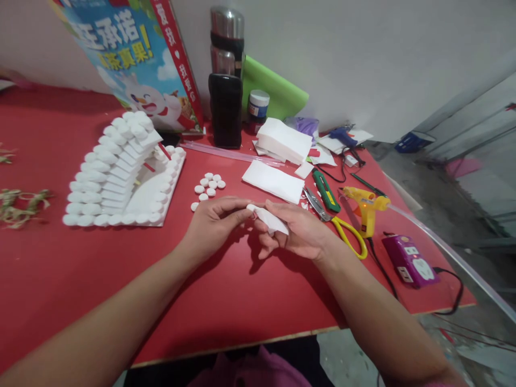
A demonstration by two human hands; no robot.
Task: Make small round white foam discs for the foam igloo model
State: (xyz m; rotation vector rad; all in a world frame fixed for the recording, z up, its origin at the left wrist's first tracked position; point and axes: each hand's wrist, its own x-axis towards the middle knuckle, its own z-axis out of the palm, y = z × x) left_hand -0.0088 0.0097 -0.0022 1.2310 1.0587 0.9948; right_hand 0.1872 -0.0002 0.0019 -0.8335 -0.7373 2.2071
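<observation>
Above the middle of the red table, my left hand point(215, 223) pinches one end of a small folded piece of white paper point(274, 221). My right hand point(302, 231) grips the same piece from the other side, with its lower fingers curled beneath. Left of them lie several round white discs point(210, 184). Just beyond my fingers is a flat stack of white sheets point(274, 181). A curved white model point(121, 177), edged with rows of such discs, stands to the left.
Right of my hands lie yellow-handled scissors point(350, 234), a green utility knife point(326, 191), a yellow glue gun point(366, 207) and a purple power socket point(409, 260) with cords. Behind stand a black phone point(224, 110), a steel flask point(228, 27) and a printed box point(145, 64).
</observation>
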